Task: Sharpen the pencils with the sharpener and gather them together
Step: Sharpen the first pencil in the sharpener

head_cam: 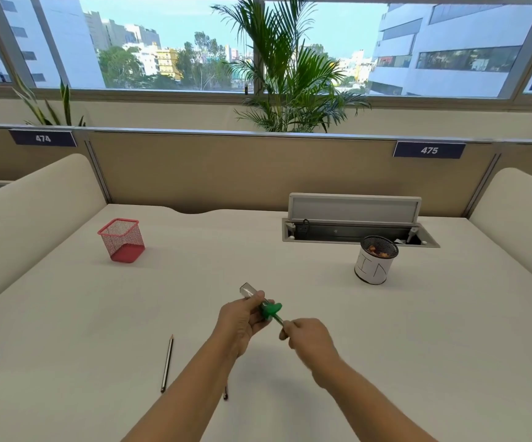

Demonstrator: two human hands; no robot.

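Nearest us, two pencils wait on the table [322, 393]: one pencil [167, 363] lies lengthwise to the left, a second pencil [225, 393] is mostly hidden under our left forearm. Our left hand [239, 323] grips the sharpener [266, 309], fingers curled round its clear barrel. Our right hand [309, 338] pinches a third pencil [279, 322], whose axis runs up-left from those fingers into the sharpener. Red basket [122, 240] stands far left.
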